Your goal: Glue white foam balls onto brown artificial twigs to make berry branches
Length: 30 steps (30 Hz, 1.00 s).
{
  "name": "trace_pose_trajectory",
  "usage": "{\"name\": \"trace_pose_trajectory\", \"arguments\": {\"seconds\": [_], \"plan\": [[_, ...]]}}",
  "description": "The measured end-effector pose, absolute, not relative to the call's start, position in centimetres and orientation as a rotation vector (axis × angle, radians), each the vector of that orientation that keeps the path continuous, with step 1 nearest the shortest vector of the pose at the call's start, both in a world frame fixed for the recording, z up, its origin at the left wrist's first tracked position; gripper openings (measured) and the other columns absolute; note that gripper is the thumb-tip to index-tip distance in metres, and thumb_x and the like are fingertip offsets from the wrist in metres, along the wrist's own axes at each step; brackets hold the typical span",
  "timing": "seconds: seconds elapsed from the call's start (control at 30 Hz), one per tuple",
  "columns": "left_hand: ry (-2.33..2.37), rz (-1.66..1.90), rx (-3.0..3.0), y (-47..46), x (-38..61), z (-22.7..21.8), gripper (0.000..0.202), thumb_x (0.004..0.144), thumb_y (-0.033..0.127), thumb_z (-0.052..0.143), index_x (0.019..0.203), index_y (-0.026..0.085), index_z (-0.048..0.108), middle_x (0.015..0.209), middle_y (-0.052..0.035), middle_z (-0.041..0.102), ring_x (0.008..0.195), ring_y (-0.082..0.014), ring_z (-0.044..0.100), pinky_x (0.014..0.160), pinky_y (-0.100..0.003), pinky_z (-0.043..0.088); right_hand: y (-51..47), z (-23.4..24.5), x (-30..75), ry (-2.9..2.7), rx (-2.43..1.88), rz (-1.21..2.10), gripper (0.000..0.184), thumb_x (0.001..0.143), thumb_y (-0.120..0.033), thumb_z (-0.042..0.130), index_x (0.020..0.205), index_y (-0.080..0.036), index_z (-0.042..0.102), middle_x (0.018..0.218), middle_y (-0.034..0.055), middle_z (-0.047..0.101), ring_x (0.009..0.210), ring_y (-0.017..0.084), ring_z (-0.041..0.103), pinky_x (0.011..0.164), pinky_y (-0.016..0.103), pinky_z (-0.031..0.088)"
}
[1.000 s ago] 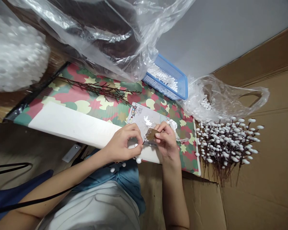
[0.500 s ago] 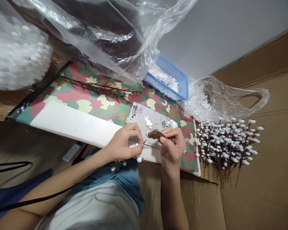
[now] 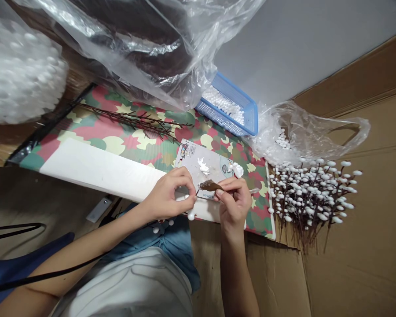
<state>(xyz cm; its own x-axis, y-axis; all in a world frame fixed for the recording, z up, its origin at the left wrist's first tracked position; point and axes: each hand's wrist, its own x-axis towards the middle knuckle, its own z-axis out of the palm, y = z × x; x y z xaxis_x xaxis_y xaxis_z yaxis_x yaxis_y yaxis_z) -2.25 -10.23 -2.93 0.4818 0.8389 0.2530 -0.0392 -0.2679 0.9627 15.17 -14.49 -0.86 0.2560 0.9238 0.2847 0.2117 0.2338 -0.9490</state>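
Note:
My left hand [image 3: 168,196] is closed around a thin brown twig with small white buds [image 3: 190,215] hanging below it. My right hand [image 3: 234,200] pinches a small brown leaf-shaped piece [image 3: 210,186], its tip pointing toward the twig's end. Both hands hover over a grey card [image 3: 204,167] smeared with white glue blobs, which lies on a camouflage-patterned mat [image 3: 119,136].
A bare brown branch [image 3: 135,121] lies on the mat. A blue basket [image 3: 247,112] of white beads stands behind. A pile of finished white-bud branches [image 3: 310,193] rests on cardboard at right, beside a plastic bag [image 3: 303,132]. A white board [image 3: 99,171] edges the mat.
My right hand has turned and shifted slightly right, laying the brown piece flatter and pointing it toward the twig. My left hand stays almost still.

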Motion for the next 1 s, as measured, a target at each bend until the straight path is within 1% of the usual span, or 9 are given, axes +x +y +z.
{"name": "trace_pose_trajectory", "arguments": {"seconds": [0.23, 0.37, 0.5, 0.63, 0.7, 0.77, 0.87, 0.93, 1.0], "plan": [[0.701, 0.996, 1.632, -10.3, -2.3, -2.9, 0.010, 0.074, 0.009, 0.060, 0.068, 0.016, 0.063, 0.076, -0.0011, 0.057, 0.076, -0.0144, 0.056, 0.071, -0.026, 0.044, -14.5, -0.9, 16.0, -1.181, -1.302, 0.644, 0.011, 0.073, -0.013, 0.063, 0.072, -0.021, 0.056, 0.069, -0.0042, 0.055, 0.053, 0.009, 0.051, 0.046, 0.022, 0.041], [0.698, 0.991, 1.625, -10.3, -2.4, -2.8, 0.009, 0.075, 0.010, 0.061, 0.069, 0.015, 0.064, 0.076, -0.0014, 0.057, 0.076, -0.0139, 0.056, 0.072, -0.026, 0.044, -14.5, -0.3, 18.7, -1.092, -1.454, 0.574, 0.010, 0.070, -0.016, 0.066, 0.071, -0.020, 0.057, 0.070, -0.0046, 0.055, 0.054, 0.009, 0.052, 0.050, 0.023, 0.042], [0.687, 1.002, 1.611, -10.2, -2.3, -2.8, 0.009, 0.077, 0.011, 0.062, 0.069, 0.014, 0.065, 0.076, -0.0020, 0.057, 0.075, -0.0131, 0.056, 0.071, -0.025, 0.044, -14.5, -0.6, 21.9, -1.035, -1.675, 0.749, 0.010, 0.066, -0.021, 0.066, 0.067, -0.020, 0.056, 0.059, -0.0056, 0.053, 0.052, 0.010, 0.051, 0.051, 0.023, 0.040], [0.685, 1.004, 1.613, -10.2, -2.3, -3.0, 0.009, 0.079, 0.013, 0.062, 0.070, 0.013, 0.065, 0.076, -0.0024, 0.057, 0.075, -0.0129, 0.056, 0.072, -0.025, 0.043, -14.7, -1.4, 22.6, -1.108, -1.819, 0.901, 0.013, 0.069, -0.030, 0.062, 0.066, -0.022, 0.052, 0.055, -0.0054, 0.049, 0.052, 0.012, 0.050, 0.052, 0.025, 0.040], [0.690, 0.996, 1.615, -10.2, -2.3, -3.0, 0.009, 0.079, 0.014, 0.062, 0.071, 0.013, 0.065, 0.077, -0.0026, 0.058, 0.075, -0.0131, 0.056, 0.072, -0.025, 0.043, -15.0, -1.3, 22.6, -1.237, -1.956, 0.799, 0.014, 0.072, -0.034, 0.060, 0.070, -0.022, 0.054, 0.060, -0.0034, 0.054, 0.058, 0.014, 0.052, 0.057, 0.027, 0.041], [0.697, 0.985, 1.613, -10.2, -2.3, -3.0, 0.009, 0.079, 0.014, 0.061, 0.071, 0.014, 0.065, 0.077, -0.0025, 0.058, 0.076, -0.0133, 0.056, 0.072, -0.025, 0.043, -15.1, -0.5, 23.3, -1.346, -2.083, 0.613, 0.016, 0.074, -0.039, 0.059, 0.077, -0.023, 0.058, 0.069, -0.0013, 0.060, 0.066, 0.016, 0.055, 0.063, 0.029, 0.042], [0.705, 0.962, 1.617, -10.2, -2.4, -3.1, 0.009, 0.080, 0.015, 0.061, 0.071, 0.014, 0.065, 0.077, -0.0025, 0.057, 0.076, -0.0138, 0.056, 0.072, -0.026, 0.043, -13.3, 2.3, 26.8, -1.427, -2.105, 0.339, 0.022, 0.077, -0.043, 0.058, 0.084, -0.023, 0.060, 0.079, 0.0006, 0.064, 0.074, 0.018, 0.058, 0.070, 0.031, 0.044], [0.704, 0.951, 1.622, -10.2, -2.4, -3.2, 0.010, 0.080, 0.015, 0.060, 0.071, 0.015, 0.064, 0.078, -0.0026, 0.057, 0.076, -0.0143, 0.056, 0.072, -0.026, 0.043, -10.1, 5.2, 30.5, -1.455, -2.102, 0.120, 0.021, 0.080, -0.041, 0.056, 0.085, -0.021, 0.061, 0.081, 0.0015, 0.066, 0.076, 0.017, 0.059, 0.074, 0.031, 0.045], [0.702, 0.953, 1.615, -10.1, -2.4, -3.3, 0.011, 0.081, 0.017, 0.059, 0.071, 0.015, 0.064, 0.078, -0.0027, 0.057, 0.076, -0.0146, 0.056, 0.072, -0.027, 0.043, -5.6, 8.2, 34.4, -1.430, -2.266, -0.012, 0.018, 0.084, -0.035, 0.053, 0.085, -0.019, 0.061, 0.076, 0.0020, 0.065, 0.073, 0.015, 0.058, 0.073, 0.029, 0.045]]}}
